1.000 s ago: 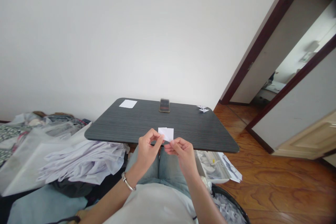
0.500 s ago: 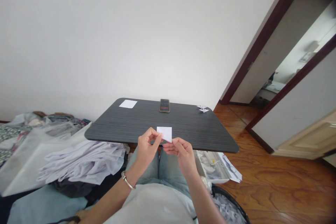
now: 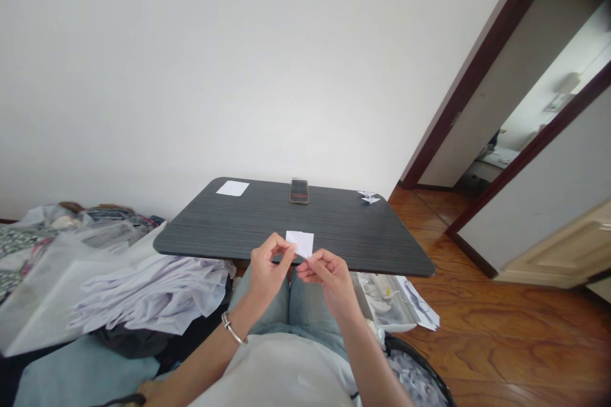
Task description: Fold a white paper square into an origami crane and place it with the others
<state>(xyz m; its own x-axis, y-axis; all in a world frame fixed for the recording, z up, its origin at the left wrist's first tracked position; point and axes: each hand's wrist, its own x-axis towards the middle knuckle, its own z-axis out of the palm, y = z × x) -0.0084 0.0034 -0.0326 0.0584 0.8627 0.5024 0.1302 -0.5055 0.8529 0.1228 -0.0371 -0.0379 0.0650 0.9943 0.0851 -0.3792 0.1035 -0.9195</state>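
A small white piece of folded paper (image 3: 300, 242) is held up over the near edge of the dark table (image 3: 267, 216). My left hand (image 3: 271, 265) pinches its left side between thumb and fingers. On the lower right corner, the thumb and forefinger of my right hand (image 3: 328, 273) are closed on the same paper. Its lower edge is partly hidden by my fingertips.
On the table are a white sheet (image 3: 233, 188) at far left, a phone (image 3: 299, 191) at the back and folded paper figures (image 3: 369, 198) at far right. Piled white cloth (image 3: 157, 289) lies left; a box (image 3: 389, 305) and a bag of paper pieces (image 3: 415, 378) stand right.
My right thumb and fingers have shifted slightly up and left, closing on the paper's lower corner. The left hand has barely moved.
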